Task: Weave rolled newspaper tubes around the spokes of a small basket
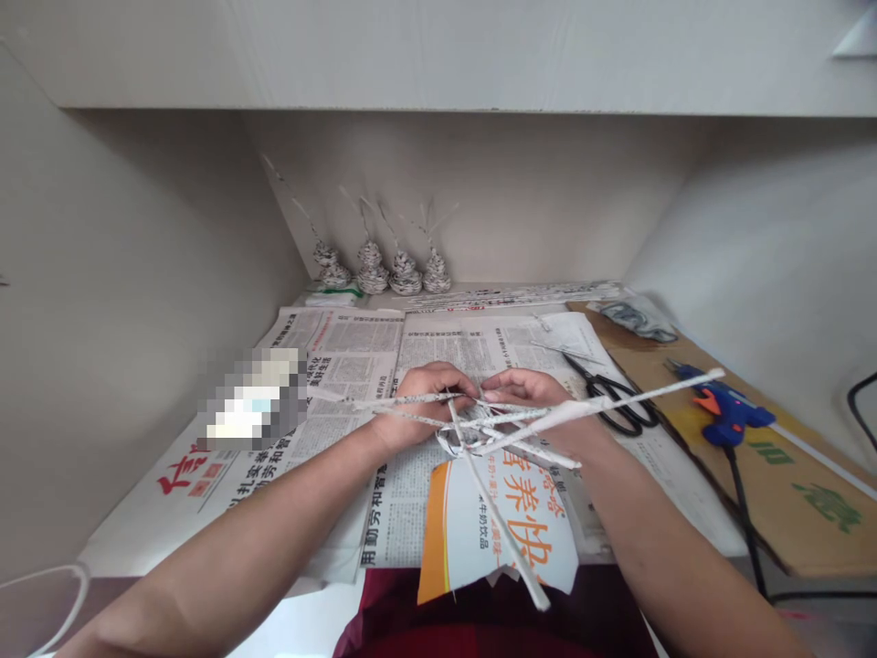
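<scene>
Rolled newspaper strips (pixel 500 422) cross one another in a loose woven piece between my two hands. My left hand (pixel 428 388) is closed on the strips from the left, thumb and fingers pinched together. From the right, my right hand (pixel 527 388) grips the same piece, with its fingertips close to the left ones. Long loose ends stick out to the left, to the right over my right wrist, and down toward my lap. A printed white and orange sheet (pixel 503 530) lies below the piece, jutting past the table edge.
Newspaper (pixel 343 366) covers the table. Black scissors (pixel 620 407) lie right of my hands, near a blue glue gun (pixel 733 411) on cardboard (pixel 808 475). Several woven gourd shapes (pixel 406 272) stand at the back, beside a bundle of paper rolls (pixel 521 295). A blurred-out object (pixel 253 402) lies left.
</scene>
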A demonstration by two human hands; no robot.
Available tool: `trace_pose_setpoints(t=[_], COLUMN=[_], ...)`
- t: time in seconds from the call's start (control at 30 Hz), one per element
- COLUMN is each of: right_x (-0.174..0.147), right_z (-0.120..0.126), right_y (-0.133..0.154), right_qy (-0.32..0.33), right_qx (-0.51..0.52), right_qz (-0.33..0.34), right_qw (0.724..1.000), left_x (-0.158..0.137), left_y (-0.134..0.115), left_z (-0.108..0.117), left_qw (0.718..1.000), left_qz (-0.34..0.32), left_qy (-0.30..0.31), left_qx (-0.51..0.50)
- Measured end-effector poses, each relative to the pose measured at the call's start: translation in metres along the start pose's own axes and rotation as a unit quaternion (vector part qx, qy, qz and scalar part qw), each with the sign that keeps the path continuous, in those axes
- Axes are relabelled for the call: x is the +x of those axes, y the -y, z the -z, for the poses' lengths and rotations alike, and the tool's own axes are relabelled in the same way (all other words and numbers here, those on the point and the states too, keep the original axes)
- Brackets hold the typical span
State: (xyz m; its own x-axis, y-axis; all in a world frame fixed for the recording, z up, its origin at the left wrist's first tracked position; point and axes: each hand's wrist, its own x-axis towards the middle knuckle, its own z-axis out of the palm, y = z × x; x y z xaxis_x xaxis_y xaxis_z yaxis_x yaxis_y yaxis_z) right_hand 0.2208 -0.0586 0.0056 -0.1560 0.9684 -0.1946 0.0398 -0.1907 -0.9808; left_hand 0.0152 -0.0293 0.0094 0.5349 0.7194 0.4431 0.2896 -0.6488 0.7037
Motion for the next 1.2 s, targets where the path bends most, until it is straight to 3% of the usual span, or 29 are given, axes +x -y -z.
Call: trace_pose_setpoints(t=[0.17,0.43,0.6,0.77,1.03,1.2], right_x=[-0.003,-0.006,-0.013,-0.016,-0.013,0.005], right_z=[-0.004,0.007,0.008,0.004,0.008,0.007], right_y=[0.008,0.005,0.014,0.020,0.015,0.008], right_qy=[0.006,0.109,0.068,0.041,0.085,0.079], right_qx=[0.004,-0.080,-0.152,-0.138,-0.073,-0.064], right_qz=[-0.025,0.076,0.096,0.087,0.035,0.069], right_qw=[1.000,0.988,0.981,0.986,0.993,0.992], left_x=[-0.001,-0.001,-0.001,-0.002,-0.002,-0.002], left_y=[-0.004,-0.004,-0.004,-0.004,-0.008,-0.012], left_z=[0.002,0.002,-0.001,-0.003,0.001,0.003], left_qw=[1.000,0.999,1.000,0.999,0.999,0.997], left_qz=[0.000,0.009,0.020,0.025,0.002,-0.022], left_qy=[0.010,0.002,-0.013,-0.029,-0.008,0.004], left_qx=[0.020,0.031,0.017,0.007,0.046,0.080])
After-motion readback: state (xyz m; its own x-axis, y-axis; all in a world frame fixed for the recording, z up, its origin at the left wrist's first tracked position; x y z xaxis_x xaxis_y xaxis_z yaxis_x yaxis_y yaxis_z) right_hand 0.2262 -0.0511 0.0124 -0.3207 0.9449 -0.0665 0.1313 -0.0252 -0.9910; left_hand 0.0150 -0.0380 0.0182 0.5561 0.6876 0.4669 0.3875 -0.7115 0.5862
